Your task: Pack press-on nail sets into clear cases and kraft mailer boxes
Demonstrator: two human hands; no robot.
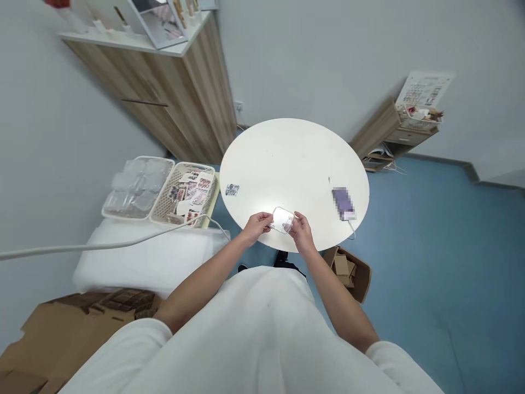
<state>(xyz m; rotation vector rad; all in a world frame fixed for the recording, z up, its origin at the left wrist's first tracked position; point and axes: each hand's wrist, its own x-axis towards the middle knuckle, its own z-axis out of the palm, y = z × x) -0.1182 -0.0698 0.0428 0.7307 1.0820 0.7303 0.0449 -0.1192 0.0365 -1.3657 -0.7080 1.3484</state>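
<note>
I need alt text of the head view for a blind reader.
The left hand and right hand hold a clear, round-cornered object over a white table. A patterned piece lies left; a pixelated purple item lies right.

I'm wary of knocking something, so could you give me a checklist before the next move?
1. Left hand grips the clear item at its left edge: ok.
2. Right hand holds its right edge: ok.
3. Patterned sheet lies on the round table, apart from both hands: ok.
4. Purple item lies to the right, apart from both hands: ok.
5. Contents of the clear item: cannot tell, too small and bright.
</note>
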